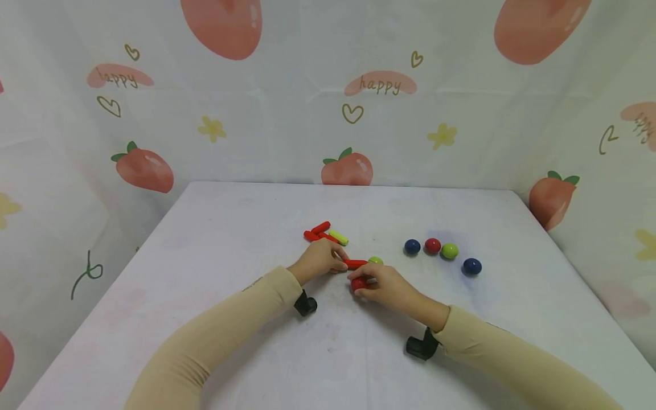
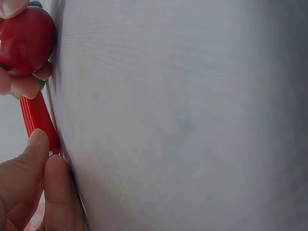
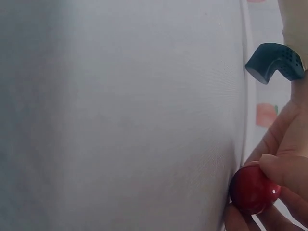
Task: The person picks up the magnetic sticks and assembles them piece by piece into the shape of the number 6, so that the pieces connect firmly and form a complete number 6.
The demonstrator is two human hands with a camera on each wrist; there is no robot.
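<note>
Both forearms in beige sleeves, reaching in from the near edge and converging at the middle of the pale cloth-covered surface [image 1: 215, 239]. Left hand [image 1: 319, 260] lying low, palm down, wrist just off the cloth, thumb and forefinger pinching one end of a short red ribbed plastic stick [image 1: 356, 263]; in the left wrist view the same stick [image 2: 38, 120] held between two fingertips [image 2: 36, 144] right at the surface. Stick lying roughly level, pointing toward the right hand, its far end close to a small green ball [image 1: 376, 260] partly hidden behind the fingers. Right hand [image 1: 386, 285] just beside the left, fingers curled over a glossy red round ball [image 1: 358, 283], gripping it from above against the surface; right wrist view showing the ball [image 3: 251, 190] cupped by thumb and fingers, touching the cloth. Red ball sitting just below the stick's free end, whether touching it not clear from these views. Black wrist mounts [image 1: 421, 345] strapped under each sleeve cuff. Behind the left hand, a small loose pile of sticks: red ones [image 1: 319, 230] and one yellow-green stick [image 1: 339, 237]. Off to the right, well apart from the hands, a row of a dark blue ball [image 1: 412, 246], a red ball [image 1: 433, 245] and a green ball [image 1: 449, 250], with another dark blue ball [image 1: 472, 266] nearer the right. Strawberry-print backdrop [image 1: 348, 85] around the surface.
</note>
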